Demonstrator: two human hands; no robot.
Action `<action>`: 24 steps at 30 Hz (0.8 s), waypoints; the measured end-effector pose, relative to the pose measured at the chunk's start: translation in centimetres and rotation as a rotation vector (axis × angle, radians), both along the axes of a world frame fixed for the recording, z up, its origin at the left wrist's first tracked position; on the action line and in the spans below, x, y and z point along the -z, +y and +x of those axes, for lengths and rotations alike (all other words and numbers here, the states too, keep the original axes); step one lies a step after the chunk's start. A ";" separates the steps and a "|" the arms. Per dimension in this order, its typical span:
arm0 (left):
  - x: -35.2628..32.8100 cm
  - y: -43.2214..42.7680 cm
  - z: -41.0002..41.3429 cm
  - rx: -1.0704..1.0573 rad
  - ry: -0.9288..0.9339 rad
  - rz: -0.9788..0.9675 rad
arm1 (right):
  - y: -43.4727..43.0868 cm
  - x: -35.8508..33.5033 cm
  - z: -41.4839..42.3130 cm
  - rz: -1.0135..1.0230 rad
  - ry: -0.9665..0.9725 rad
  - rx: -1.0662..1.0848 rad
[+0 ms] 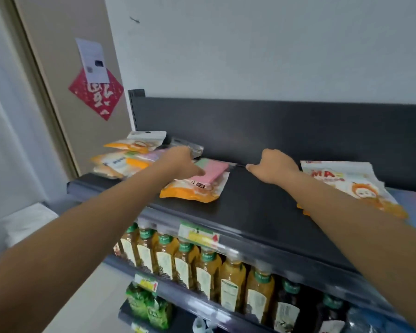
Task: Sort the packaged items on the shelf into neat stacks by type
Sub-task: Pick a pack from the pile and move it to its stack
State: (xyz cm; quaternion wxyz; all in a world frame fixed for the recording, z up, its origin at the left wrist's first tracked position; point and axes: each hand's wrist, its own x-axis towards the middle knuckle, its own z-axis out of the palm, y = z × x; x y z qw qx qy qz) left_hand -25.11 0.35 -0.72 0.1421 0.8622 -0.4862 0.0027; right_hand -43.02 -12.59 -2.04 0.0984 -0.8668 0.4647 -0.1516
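A pink and green pack (pixel 215 173) in clear wrap lies on an orange pouch (pixel 190 194) in the middle-left of the dark top shelf (pixel 255 205). My left hand (pixel 179 161) grips the pack's left end, thumb on its pink face; a clear packet (pixel 192 147) lies just behind the fingers. My right hand (pixel 274 168) rests on the bare shelf as a loose fist, thumb pointing left toward the pack's clear corner, apparently holding nothing. A loose pile of orange pouches and pastel packs (pixel 127 159) lies at the left end. White-and-orange cartoon pouches (pixel 346 186) are stacked at the right.
The shelf's black back panel (pixel 274 126) stands behind the items. A price tag (pixel 198 234) hangs on the front edge. Below are rows of yellow drink bottles (pixel 207 265) and green packs (pixel 147 306). A door with a red decoration (pixel 96 94) is at the left.
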 end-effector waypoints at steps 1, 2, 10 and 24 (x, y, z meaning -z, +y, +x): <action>0.1 0.2 1.0 -0.007 0.016 0.003 | 0.3 -0.1 1.1 0.016 0.005 -0.003; 0.3 0.2 1.8 -0.014 0.031 0.012 | 0.6 -0.1 2.0 0.035 0.014 -0.007; 1.7 -2.7 7.2 0.012 0.082 0.018 | -1.1 1.1 9.3 0.165 0.069 0.018; 1.7 -7.9 10.5 0.205 0.070 0.106 | -3.0 2.2 13.8 0.664 -0.187 0.156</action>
